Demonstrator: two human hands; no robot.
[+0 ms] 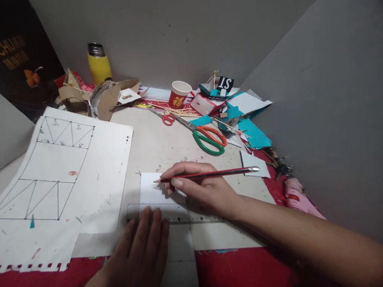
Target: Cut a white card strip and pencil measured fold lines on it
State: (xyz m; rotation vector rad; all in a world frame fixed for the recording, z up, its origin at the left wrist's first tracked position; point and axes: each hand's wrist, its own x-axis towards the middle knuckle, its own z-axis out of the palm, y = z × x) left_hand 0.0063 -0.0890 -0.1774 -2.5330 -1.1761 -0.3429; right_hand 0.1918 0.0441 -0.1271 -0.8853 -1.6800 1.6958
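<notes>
The work surface is a pale board (167, 139) laid over a red cloth (248, 267), enclosed by plain grey walls (314, 99) at the back and on the right-hand side.

The right hand (206, 187) grips a red pencil (209, 174) between thumb and fingers. The pencil's long axis runs nearly level, left to right; its tip points left and rests on a white card strip (152, 189), and its metal end extends past the knuckles to the right.

The left hand (140, 247) lies flat, fingers extended, pressing a clear ruler (179, 215) that crosses the strip just below the right hand.

Left of both hands lies a large sheet (68, 175) with ruled triangles. Beyond the right hand lie green-and-orange scissors (206, 137). Further back, a black tag (225, 83) reads "ST".
</notes>
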